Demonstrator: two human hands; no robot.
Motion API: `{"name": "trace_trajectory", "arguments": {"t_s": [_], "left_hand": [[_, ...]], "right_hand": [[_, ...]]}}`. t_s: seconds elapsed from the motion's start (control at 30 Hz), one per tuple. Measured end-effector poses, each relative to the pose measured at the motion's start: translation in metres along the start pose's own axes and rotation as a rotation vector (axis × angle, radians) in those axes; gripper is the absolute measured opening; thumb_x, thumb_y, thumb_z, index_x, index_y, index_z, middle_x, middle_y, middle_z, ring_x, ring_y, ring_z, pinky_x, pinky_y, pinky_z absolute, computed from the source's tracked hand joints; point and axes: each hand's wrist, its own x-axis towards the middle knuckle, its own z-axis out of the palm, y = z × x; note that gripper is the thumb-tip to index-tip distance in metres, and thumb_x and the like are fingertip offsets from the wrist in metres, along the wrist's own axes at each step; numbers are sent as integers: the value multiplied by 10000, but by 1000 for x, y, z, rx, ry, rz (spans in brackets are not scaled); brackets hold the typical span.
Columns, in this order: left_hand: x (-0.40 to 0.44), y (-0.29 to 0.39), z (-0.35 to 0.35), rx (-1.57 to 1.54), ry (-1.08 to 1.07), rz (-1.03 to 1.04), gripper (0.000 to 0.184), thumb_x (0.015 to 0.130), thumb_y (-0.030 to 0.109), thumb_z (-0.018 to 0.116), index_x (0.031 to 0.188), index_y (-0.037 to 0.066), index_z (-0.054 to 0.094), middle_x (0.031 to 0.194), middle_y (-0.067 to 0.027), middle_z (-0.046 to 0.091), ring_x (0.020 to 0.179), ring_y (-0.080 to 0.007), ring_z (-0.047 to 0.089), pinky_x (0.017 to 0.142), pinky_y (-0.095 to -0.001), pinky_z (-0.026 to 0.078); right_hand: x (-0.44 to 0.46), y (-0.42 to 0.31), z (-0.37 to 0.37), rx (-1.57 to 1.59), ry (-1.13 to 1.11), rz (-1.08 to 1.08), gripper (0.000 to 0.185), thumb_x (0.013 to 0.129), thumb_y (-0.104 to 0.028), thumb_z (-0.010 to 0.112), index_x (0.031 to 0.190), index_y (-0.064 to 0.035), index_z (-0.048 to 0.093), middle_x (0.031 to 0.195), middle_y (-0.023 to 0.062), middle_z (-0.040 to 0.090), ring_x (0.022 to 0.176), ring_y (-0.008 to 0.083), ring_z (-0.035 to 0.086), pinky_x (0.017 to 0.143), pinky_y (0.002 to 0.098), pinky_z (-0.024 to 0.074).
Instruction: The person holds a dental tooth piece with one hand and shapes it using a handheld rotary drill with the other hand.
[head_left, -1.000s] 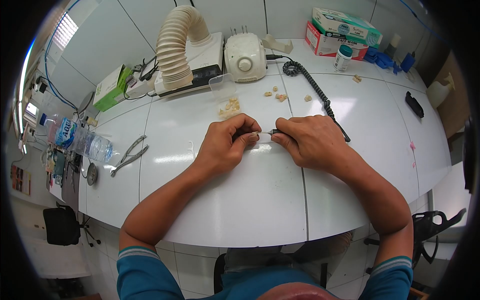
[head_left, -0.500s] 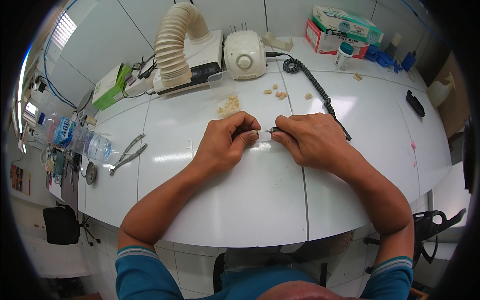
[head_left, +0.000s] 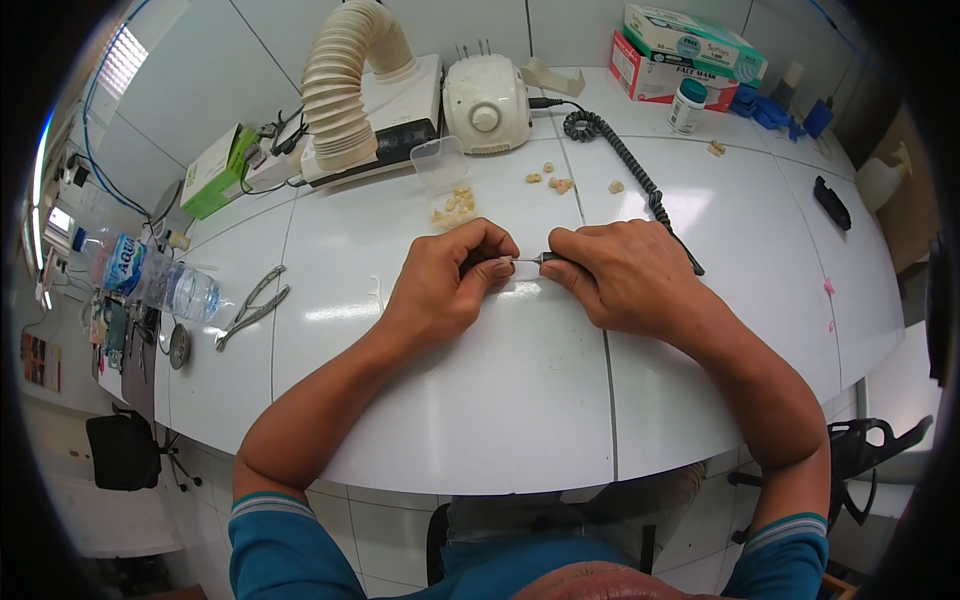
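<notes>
My right hand [head_left: 635,275] is wrapped round a rotary handpiece [head_left: 546,258], of which only the dark nose and thin metal bit show. The bit points left and meets the fingertips of my left hand [head_left: 450,280]. Thumb and forefinger of that hand pinch a tiny piece, mostly hidden by the fingers, so its kind is unclear. A black coiled cord [head_left: 640,165] runs from behind my right hand to the white motor control box [head_left: 487,105]. Just beyond my left hand, a clear plastic box [head_left: 440,165] stands with several small yellowish tooth-like pieces [head_left: 456,205] in it.
More tooth-like pieces [head_left: 560,185] lie on the white table [head_left: 480,400]. A ribbed hose [head_left: 345,90] arches at the back. Pliers [head_left: 250,308] and a water bottle [head_left: 150,275] are on the left. Mask boxes [head_left: 685,65] and a small jar [head_left: 687,106] stand at the back right.
Both hands keep nearly the same pose, with the bit still at my left fingertips. The view has shifted slightly, so the table items sit a little higher and further left.
</notes>
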Motion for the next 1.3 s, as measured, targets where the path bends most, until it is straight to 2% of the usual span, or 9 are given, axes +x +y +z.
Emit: {"name": "trace_trajectory", "arguments": {"t_s": [1.3], "left_hand": [[0,0,1,-3,1,20,107,1070,-56,686,1170,-36,719,1063,-66,794,1017,-95,733,956,-275,607]], "right_hand": [[0,0,1,-1,0,-5,338,1148,-431,613,1048,-125,714,856,144,795,848,381,790,709,525,581]]}}
